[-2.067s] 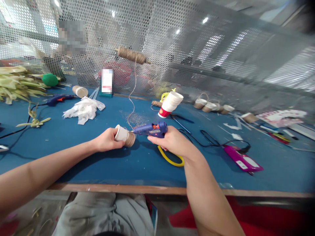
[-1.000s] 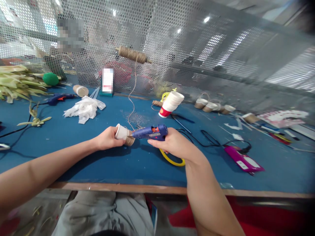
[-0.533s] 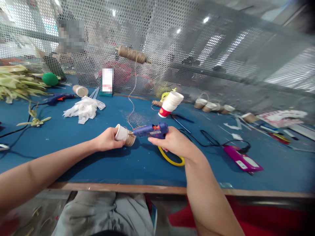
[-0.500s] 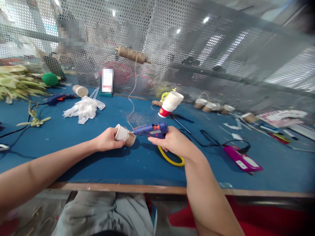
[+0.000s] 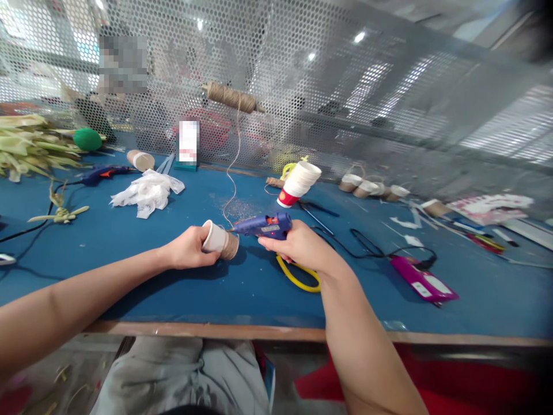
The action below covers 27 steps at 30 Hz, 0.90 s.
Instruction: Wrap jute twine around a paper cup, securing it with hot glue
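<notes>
My left hand (image 5: 188, 248) grips a white paper cup (image 5: 214, 237) tilted on its side, its mouth toward the left. Brown twine (image 5: 230, 246) wraps the cup's base end. From there a loose strand runs up to the twine spool (image 5: 231, 97) on the mesh panel. In my right hand (image 5: 298, 243) is a blue hot glue gun (image 5: 263, 226), its nozzle close to the upper side of the cup by the twine; whether it touches, I cannot tell. Yellow-handled scissors (image 5: 298, 276) lie partly hidden under my right hand.
A stack of paper cups (image 5: 298, 184) stands behind my right hand. Several twine-wrapped cups (image 5: 367, 187) sit along the mesh panel. At the right is a purple power strip (image 5: 423, 279) with a black cord. White lace (image 5: 149, 192) and a second glue gun (image 5: 106, 173) lie at left.
The glue gun's nozzle has shifted slightly up and left along the cup. The cup has turned a little in my left hand, which still holds it.
</notes>
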Each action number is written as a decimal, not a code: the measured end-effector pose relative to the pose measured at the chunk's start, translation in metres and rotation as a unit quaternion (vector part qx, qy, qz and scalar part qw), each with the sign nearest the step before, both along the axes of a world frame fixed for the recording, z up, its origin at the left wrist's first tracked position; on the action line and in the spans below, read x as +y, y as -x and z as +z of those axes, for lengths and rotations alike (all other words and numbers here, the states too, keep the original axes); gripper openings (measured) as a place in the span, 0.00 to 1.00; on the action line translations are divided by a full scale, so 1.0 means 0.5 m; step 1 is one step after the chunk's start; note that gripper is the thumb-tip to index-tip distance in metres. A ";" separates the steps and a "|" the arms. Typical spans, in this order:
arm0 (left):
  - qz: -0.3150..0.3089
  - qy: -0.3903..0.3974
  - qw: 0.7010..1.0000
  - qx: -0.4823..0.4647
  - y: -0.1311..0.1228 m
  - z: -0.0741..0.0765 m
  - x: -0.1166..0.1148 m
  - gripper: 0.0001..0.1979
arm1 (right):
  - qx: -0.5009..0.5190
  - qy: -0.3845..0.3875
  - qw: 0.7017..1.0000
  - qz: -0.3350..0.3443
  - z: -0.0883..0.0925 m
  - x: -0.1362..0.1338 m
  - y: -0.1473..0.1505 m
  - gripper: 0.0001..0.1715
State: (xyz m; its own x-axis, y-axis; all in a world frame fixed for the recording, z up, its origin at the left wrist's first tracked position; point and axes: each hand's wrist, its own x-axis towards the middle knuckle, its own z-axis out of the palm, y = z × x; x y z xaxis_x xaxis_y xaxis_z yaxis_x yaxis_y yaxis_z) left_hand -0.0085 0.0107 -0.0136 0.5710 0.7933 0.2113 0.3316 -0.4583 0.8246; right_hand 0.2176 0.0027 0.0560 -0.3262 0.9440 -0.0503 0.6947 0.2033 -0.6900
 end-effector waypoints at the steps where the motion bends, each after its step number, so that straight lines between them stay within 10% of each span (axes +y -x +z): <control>1: 0.000 0.000 1.000 0.000 0.000 -0.001 0.001 0.10 | 0.002 0.006 1.000 0.002 0.002 -0.002 -0.001 0.15; 27: 0.004 -0.049 0.999 0.009 0.001 -0.005 0.002 0.06 | 0.002 0.012 1.000 0.000 0.009 -0.007 0.003 0.15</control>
State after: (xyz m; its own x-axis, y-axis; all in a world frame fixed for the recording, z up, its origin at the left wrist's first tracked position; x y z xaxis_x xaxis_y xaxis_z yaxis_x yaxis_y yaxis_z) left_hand -0.0088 0.0116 -0.0163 0.5684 0.7741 0.2786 0.3496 -0.5338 0.7700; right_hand 0.2164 -0.0008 0.0606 -0.3262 0.9427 -0.0706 0.6913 0.1869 -0.6980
